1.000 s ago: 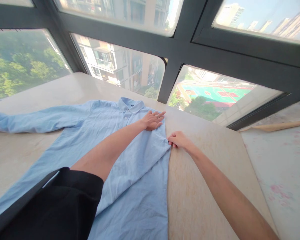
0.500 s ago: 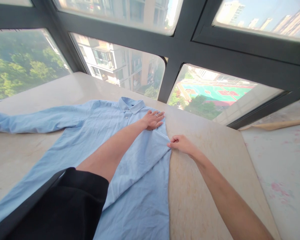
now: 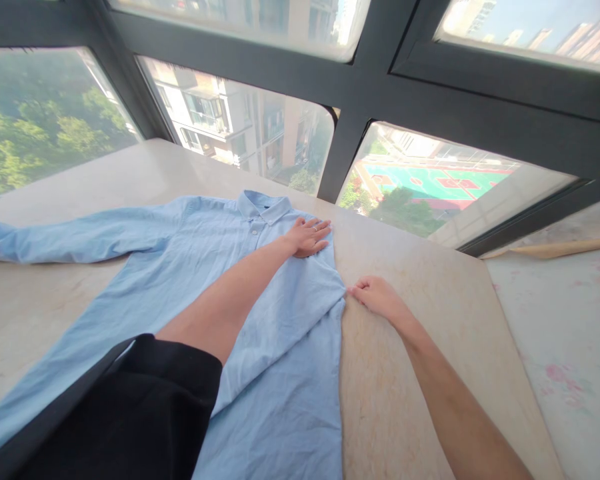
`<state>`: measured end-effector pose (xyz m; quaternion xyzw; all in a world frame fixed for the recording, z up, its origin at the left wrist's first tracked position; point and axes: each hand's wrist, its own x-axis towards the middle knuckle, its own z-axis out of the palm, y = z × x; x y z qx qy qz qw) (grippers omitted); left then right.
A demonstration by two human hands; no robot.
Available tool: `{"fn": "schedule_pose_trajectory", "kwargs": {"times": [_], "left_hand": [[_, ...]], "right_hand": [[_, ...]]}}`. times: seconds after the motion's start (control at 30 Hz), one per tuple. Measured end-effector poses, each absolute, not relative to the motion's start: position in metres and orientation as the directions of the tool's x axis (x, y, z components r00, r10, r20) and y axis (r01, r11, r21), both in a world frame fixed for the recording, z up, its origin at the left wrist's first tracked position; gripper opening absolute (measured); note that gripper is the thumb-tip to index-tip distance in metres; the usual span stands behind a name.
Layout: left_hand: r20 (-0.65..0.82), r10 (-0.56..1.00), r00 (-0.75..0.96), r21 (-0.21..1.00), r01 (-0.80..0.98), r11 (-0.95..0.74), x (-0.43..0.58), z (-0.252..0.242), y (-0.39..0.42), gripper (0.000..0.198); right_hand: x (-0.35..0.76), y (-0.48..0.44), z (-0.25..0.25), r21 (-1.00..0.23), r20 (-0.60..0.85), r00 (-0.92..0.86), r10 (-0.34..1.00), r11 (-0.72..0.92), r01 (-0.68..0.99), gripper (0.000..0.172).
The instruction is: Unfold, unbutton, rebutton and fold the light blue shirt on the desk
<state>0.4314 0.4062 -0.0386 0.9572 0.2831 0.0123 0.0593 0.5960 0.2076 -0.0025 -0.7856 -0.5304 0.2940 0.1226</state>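
Note:
A light blue button-up shirt [image 3: 200,273] lies front up with its collar toward the window. My left hand [image 3: 310,237], a ring on one finger, rests flat on the shirt's right shoulder area, fingers stretched out. At the shirt's right edge, my right hand [image 3: 377,297] pinches a corner of the fabric between thumb and fingers. One sleeve [image 3: 80,233] reaches out to the left. The other sleeve [image 3: 285,340] is folded diagonally across the shirt's front, and my left forearm covers part of the front.
The shirt lies on a pale stone-look ledge [image 3: 405,380]. Dark window frames [image 3: 353,157] rise along its far side, with glass between them. To the right is a white surface with pink flowers [image 3: 565,373]. A tan strip [image 3: 555,249] runs along its far edge.
My right hand has moved slightly right, drawing the pinched fabric into a small point at the shirt's edge. My left hand stays flat on the shoulder. The view has shifted a little.

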Motion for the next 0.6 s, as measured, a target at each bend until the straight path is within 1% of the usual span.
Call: {"fn": "schedule_pose_trajectory", "kwargs": {"times": [0.07,0.1,0.13,0.17,0.2,0.23,0.27,0.33,0.4,0.47,0.53,0.6], "left_hand": [[-0.01,0.544,0.839,0.124,0.541,-0.832,0.431,-0.039,0.406,0.063],[-0.011,0.544,0.839,0.126,0.541,-0.832,0.431,-0.039,0.407,0.062],[-0.014,0.543,0.839,0.127,0.54,-0.832,0.431,-0.039,0.407,0.062],[-0.016,0.541,0.841,0.128,0.538,-0.833,0.431,-0.038,0.407,0.062],[-0.018,0.538,0.843,0.128,0.536,-0.835,0.431,-0.038,0.408,0.062],[-0.021,0.535,0.845,0.126,0.533,-0.837,0.431,-0.038,0.408,0.062],[-0.024,0.531,0.847,0.123,0.53,-0.839,0.432,-0.038,0.409,0.062],[-0.029,0.527,0.849,0.115,0.527,-0.842,0.432,-0.037,0.41,0.062],[-0.029,0.528,0.849,0.113,0.528,-0.842,0.432,-0.037,0.41,0.062],[-0.024,0.533,0.846,0.118,0.532,-0.839,0.432,-0.037,0.409,0.062],[-0.019,0.54,0.841,0.125,0.538,-0.834,0.432,-0.036,0.408,0.062],[-0.016,0.545,0.838,0.129,0.543,-0.83,0.432,-0.036,0.408,0.062]], "right_hand": [[0.588,0.201,-0.001,-0.447,-0.063,0.313,0.948,-0.307,0.84,0.02],[0.58,0.199,-0.001,-0.425,0.068,0.281,0.957,-0.227,0.876,0.024],[0.571,0.197,0.0,-0.401,0.17,0.21,0.963,-0.128,0.907,0.028],[0.56,0.196,-0.001,-0.371,0.236,0.107,0.966,-0.012,0.929,0.032],[0.548,0.196,-0.002,-0.337,0.273,-0.005,0.962,0.1,0.936,0.036],[0.536,0.198,-0.004,-0.306,0.286,-0.093,0.954,0.183,0.934,0.04],[0.524,0.202,-0.006,-0.282,0.28,-0.151,0.948,0.232,0.931,0.044],[0.504,0.211,-0.015,-0.259,0.247,-0.183,0.952,0.247,0.934,0.054],[0.49,0.219,-0.026,-0.263,0.191,-0.142,0.971,0.19,0.946,0.063],[0.483,0.221,-0.037,-0.276,0.144,-0.041,0.989,0.08,0.958,0.072],[0.483,0.217,-0.045,-0.283,0.125,0.051,0.991,-0.013,0.959,0.078],[0.484,0.209,-0.049,-0.285,0.122,0.09,0.988,-0.052,0.957,0.081]]}}
